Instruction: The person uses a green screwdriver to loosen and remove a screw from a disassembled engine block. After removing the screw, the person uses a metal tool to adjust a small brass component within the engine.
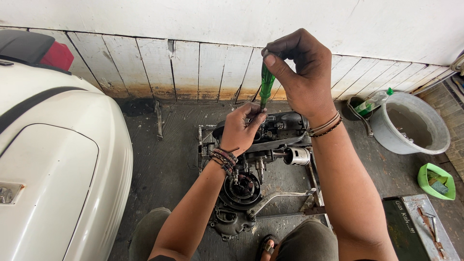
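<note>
We record 2 bare hands over a dismantled engine point(251, 169) that sits on a dark, grimy floor point(169, 159) between the person's knees. The right hand point(299, 77) is raised above the engine, fingers clenched around the top of a green-handled screwdriver point(266, 87), which stands nearly upright, tip down. The left hand point(241, 128) sits lower, fingers pinched around the lower shaft of the screwdriver just above the engine's upper casing; the tip itself is hidden behind that hand. Both wrists carry corded bracelets.

On the engine we note a round flywheel housing point(241, 188) near its lower end, a bright metal piston point(297, 155) projecting to the right, and a bent silver lever point(280, 195) below it.

Surroundings: a white scooter body point(58, 164) to the left, a grey bucket point(411, 123) upper right, a small green tray point(437, 181) below it, and a metal toolbox point(420, 227) at lower right. A white plank wall point(193, 67) runs behind.
</note>
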